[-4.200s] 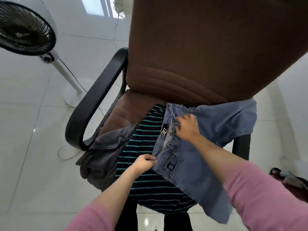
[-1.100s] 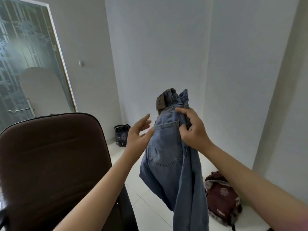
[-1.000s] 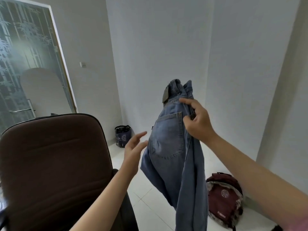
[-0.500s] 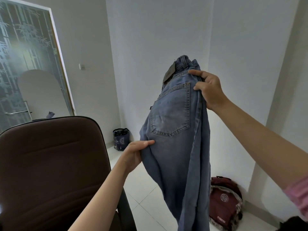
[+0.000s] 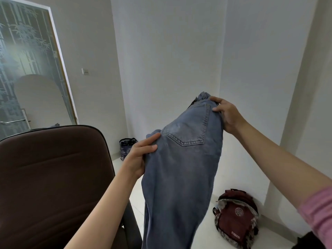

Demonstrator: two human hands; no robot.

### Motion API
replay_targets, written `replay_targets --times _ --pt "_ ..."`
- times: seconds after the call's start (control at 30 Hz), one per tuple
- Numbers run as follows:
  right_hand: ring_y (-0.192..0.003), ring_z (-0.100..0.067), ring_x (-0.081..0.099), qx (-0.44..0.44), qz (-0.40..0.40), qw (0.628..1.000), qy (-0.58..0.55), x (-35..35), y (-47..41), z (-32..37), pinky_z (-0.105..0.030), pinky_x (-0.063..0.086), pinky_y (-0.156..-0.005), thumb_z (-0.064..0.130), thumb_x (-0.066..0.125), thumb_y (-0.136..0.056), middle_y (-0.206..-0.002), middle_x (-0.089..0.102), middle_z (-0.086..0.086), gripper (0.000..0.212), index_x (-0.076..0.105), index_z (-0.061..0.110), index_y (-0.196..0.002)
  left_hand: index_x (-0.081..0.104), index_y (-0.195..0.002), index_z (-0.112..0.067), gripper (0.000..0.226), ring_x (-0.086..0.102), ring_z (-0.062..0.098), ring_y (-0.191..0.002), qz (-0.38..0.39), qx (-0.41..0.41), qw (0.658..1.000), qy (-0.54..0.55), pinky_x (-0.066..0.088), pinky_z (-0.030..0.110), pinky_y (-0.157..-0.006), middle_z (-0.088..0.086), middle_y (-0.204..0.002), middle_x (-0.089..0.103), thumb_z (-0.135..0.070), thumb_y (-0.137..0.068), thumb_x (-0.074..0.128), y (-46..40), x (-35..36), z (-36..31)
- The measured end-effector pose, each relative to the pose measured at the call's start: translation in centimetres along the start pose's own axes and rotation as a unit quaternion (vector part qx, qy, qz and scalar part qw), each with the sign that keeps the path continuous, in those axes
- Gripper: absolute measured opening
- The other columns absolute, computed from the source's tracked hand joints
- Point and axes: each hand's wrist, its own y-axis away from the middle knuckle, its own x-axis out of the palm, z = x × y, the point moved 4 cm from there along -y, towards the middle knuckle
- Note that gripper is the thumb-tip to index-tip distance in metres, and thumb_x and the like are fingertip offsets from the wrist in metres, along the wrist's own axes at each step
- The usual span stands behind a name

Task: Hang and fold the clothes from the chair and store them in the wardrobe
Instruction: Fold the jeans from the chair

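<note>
The big brown padded office chair point(image 5: 53, 177) fills the lower left, and only its backrest shows now, so whatever clothes remain on its seat are out of sight. In front of it hang the light blue denim jeans point(image 5: 181, 177), held up in the air between both hands, clear of the chair, with the back pocket facing the camera and the legs dropping out of view at the bottom edge. Half a second ago the jeans hung high from the waistband alone, with the left hand only touching their edge; now the waistband has come down and tipped away to the right, and the seat of the jeans has been drawn across toward the chair. The right hand point(image 5: 228, 115) has its fingers and thumb clamped on the waistband, while the left hand point(image 5: 142, 155) now pinches the left side seam near the pocket, fingers closed on the cloth. I judge this as the jeans being straightened for a first fold; no wardrobe is in view, so storing lies well ahead. On the pale floor, a maroon backpack point(image 5: 237, 220) slumps against the wall, its contents hidden. A small dark bag point(image 5: 126, 147) sits in the far corner; what it holds cannot be made out.
</note>
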Motion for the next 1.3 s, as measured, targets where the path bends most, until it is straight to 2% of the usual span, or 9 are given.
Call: replay_targets --times 0.17,0.33,0.43,0.53,0.6,0.7,0.77,1.0,1.3 --pt "-0.086 -0.023 0.065 0.089 0.029 0.990 -0.110 -1.1 1.8 -3.8 -0.028 0.058 -0.070 0.020 0.046 -0.097 -0.108 0.061 -0.014 0.026 0.058 0.006 -0.115 0.074 -0.099 -0.017 0.035 0.062 0.022 -0.103 -0.059 0.023 0.990 0.124 0.049 0.033 -0.096 0.005 -0.108 0.069 0.002 -0.074 0.058 -0.3 0.4 -0.5" --pt "-0.126 -0.028 0.053 0.189 0.015 0.971 -0.142 -1.6 4.4 -15.8 -0.040 0.056 -0.085 0.074 0.066 -0.069 -0.151 0.038 -0.009 0.106 0.022 0.024 -0.151 0.063 -0.114 -0.018 0.036 0.059 0.021 -0.106 -0.069 0.027 0.991 0.111 0.052 0.029 -0.089 0.008 -0.128 0.058 0.003 -0.090 0.045 -1.0 2.0 -0.7" --pt "-0.127 -0.029 0.052 0.219 0.002 0.960 -0.175 -0.3 9.0 -18.1 -0.046 0.050 -0.094 0.080 0.060 -0.069 -0.149 0.041 -0.012 0.109 0.016 0.026 -0.152 0.063 -0.115 -0.020 0.040 0.061 0.020 -0.101 -0.086 0.019 0.989 0.118 0.054 0.028 -0.083 0.009 -0.134 0.054 0.004 -0.088 0.046 -1.2 2.3 0.0" --pt "-0.100 -0.027 0.062 0.202 -0.049 0.947 -0.246 2.7 13.8 -13.5 -0.040 0.040 -0.102 0.063 0.037 -0.093 -0.092 0.074 -0.016 0.074 0.067 -0.005 -0.097 0.059 -0.123 -0.020 0.046 0.060 0.020 -0.103 -0.100 0.015 0.985 0.137 0.050 0.031 -0.090 0.008 -0.137 0.053 0.006 -0.088 0.045 -0.8 2.0 0.5" --pt "-0.083 -0.023 0.063 0.160 -0.066 0.939 -0.299 4.3 15.5 -11.1 -0.038 0.042 -0.093 0.053 0.030 -0.098 -0.065 0.072 -0.008 0.081 0.069 -0.002 -0.053 0.055 -0.130 -0.018 0.050 0.060 0.021 -0.103 -0.101 0.011 0.986 0.132 0.048 0.033 -0.093 0.008 -0.132 0.055 0.007 -0.088 0.044 -0.5 1.9 0.6" --pt "-0.107 -0.024 0.066 0.125 -0.051 0.951 -0.278 4.9 15.8 -13.4 -0.044 0.045 -0.099 0.064 0.044 -0.091 -0.116 0.068 -0.018 0.063 0.076 0.011 -0.103 0.055 -0.129 -0.018 0.051 0.060 0.021 -0.101 -0.095 0.007 0.987 0.128 0.047 0.034 -0.095 0.008 -0.127 0.056 0.009 -0.088 0.042 -0.4 2.1 0.7" --pt "-0.130 -0.025 0.049 0.077 -0.040 0.969 -0.232 4.9 16.1 -14.5 -0.049 0.039 -0.108 0.067 0.064 -0.077 -0.147 0.043 -0.008 0.071 0.042 0.043 -0.140 0.055 -0.129 -0.019 0.052 0.060 0.022 -0.103 -0.090 0.004 0.987 0.131 0.047 0.035 -0.095 0.010 -0.129 0.055 0.010 -0.088 0.042 -0.3 2.0 0.8" --pt "-0.069 -0.014 0.052 -0.078 -0.069 0.989 -0.101 3.5 15.8 -11.0 -0.030 0.055 -0.080 -0.017 0.073 -0.070 -0.068 0.052 -0.003 0.076 0.051 0.033 -0.124 0.059 -0.123 -0.013 0.048 0.063 0.024 -0.097 -0.069 0.011 0.996 0.050 0.056 0.031 -0.085 0.012 -0.113 0.064 0.013 -0.086 0.044 -0.2 -0.4 -0.5" --pt "-0.081 -0.004 0.064 -0.127 -0.050 0.990 -0.031 0.7 13.2 -6.4 -0.017 0.052 -0.073 -0.006 0.063 -0.083 -0.080 0.068 0.012 0.035 0.071 0.028 -0.077 0.068 -0.106 -0.016 0.045 0.067 0.018 -0.079 0.005 -0.055 0.986 -0.156 0.058 0.025 -0.066 0.010 -0.094 0.066 0.006 -0.067 0.067 0.0 -2.5 -6.1"
